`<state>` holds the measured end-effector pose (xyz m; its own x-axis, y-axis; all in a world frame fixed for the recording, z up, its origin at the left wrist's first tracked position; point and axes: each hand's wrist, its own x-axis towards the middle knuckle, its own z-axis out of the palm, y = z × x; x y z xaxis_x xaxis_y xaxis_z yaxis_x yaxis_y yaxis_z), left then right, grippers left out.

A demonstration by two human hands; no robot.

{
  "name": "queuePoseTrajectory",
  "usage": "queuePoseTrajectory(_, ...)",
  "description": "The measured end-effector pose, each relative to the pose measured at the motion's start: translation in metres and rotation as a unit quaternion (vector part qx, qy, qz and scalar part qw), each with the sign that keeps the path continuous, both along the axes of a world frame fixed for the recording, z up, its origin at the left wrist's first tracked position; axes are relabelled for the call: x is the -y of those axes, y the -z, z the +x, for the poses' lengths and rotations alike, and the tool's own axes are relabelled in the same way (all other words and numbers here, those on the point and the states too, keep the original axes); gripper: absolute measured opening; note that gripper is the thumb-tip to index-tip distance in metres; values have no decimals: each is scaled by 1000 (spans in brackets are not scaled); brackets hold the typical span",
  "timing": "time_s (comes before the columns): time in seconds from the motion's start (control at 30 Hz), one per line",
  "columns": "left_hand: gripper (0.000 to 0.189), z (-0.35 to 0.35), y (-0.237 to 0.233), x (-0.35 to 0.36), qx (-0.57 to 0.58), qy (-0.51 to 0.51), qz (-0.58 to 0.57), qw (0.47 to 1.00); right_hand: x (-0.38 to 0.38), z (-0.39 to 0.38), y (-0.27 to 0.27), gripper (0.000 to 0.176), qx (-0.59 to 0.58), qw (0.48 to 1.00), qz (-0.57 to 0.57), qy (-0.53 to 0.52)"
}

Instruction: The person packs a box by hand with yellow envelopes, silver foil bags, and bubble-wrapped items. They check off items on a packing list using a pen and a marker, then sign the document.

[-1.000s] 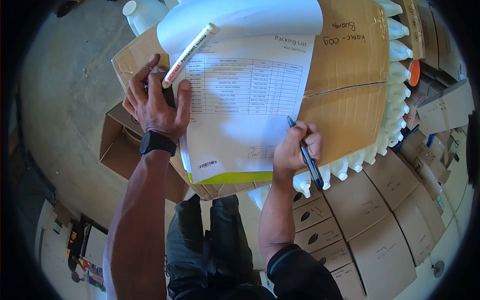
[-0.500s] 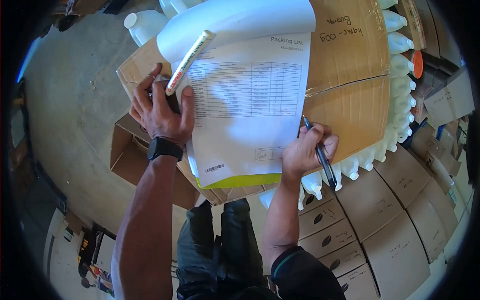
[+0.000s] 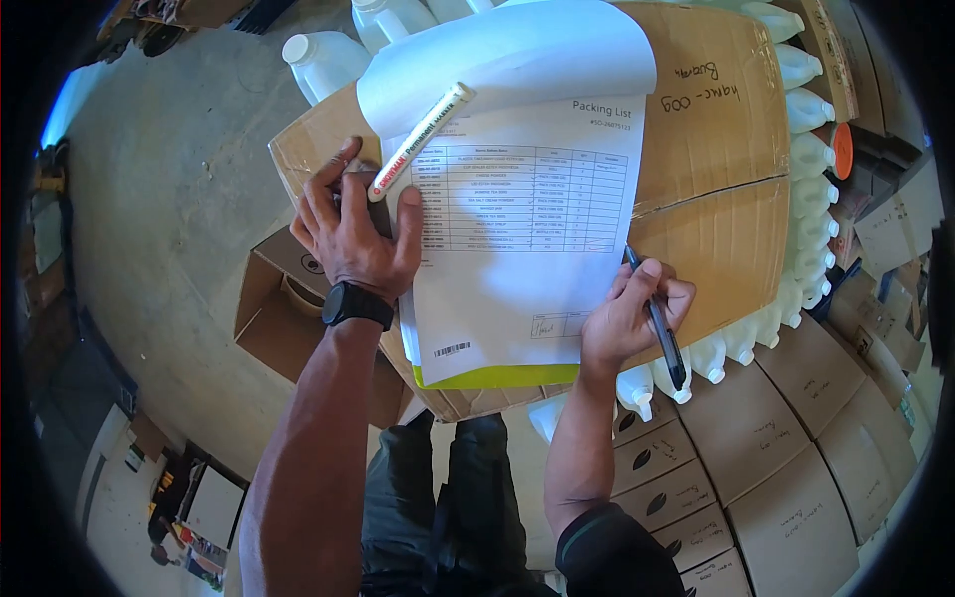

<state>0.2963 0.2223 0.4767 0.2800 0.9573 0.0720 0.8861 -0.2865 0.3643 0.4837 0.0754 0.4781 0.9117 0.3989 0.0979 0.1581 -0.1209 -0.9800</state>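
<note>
Because the tip of the pen stands at the right-hand edge of the white printed packing-list sheet [image 3: 517,249], level with the last rows of its table, a mark there probably goes best with the paper pinned flat and the strokes short. The taped seam of the box seems to run under the sheet and could make the tip skip.

The sheet bears a heading, a ruled table, a small box with a scrawl in it and a barcode at the lower left. A white page [image 3: 507,55] is curled back over its top, and a yellow-green sheet [image 3: 497,376] shows beneath its lower edge. It lies on a large brown cardboard box [image 3: 716,199] with handwriting on it.

The right hand [image 3: 627,318] is closed around a dark ballpoint pen [image 3: 659,323]. The left hand [image 3: 353,234], with a black wristwatch [image 3: 356,303], presses the sheet's left edge and pinches a white permanent marker [image 3: 421,142] between thumb and forefinger.

White plastic bottles [image 3: 811,159] line the box's right side, and closed brown cartons [image 3: 756,418] stand lower down.
</note>
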Motion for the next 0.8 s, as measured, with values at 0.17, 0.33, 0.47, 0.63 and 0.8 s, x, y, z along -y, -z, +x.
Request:
queuePoseTrajectory(0.17, 41, 0, -2, -1, -15, 13, 23, 1000, -4, 2, 0, 22, -4, 1000, 0, -7)
queuePoseTrajectory(0.33, 39, 2, -4, -1, -2, 12, 16, 1000, -27, 16, -16, 22, -75, 997, 2, -28)
queuePoseTrajectory(0.47, 39, -1, -1, -1, 8, 18, 32, 999, -67, 45, -19, 30, -4, 997, 22, -71)
queuePoseTrajectory(0.63, 38, -1, 6, -1, 125, -9, 78, 989, -102, 76, -13, 47, 77, 972, 38, -218)
queuePoseTrajectory(0.8, 35, -7, 8, -2, 339, 2, 53, 939, -71, 88, 2, 47, -100, 954, 189, -211)
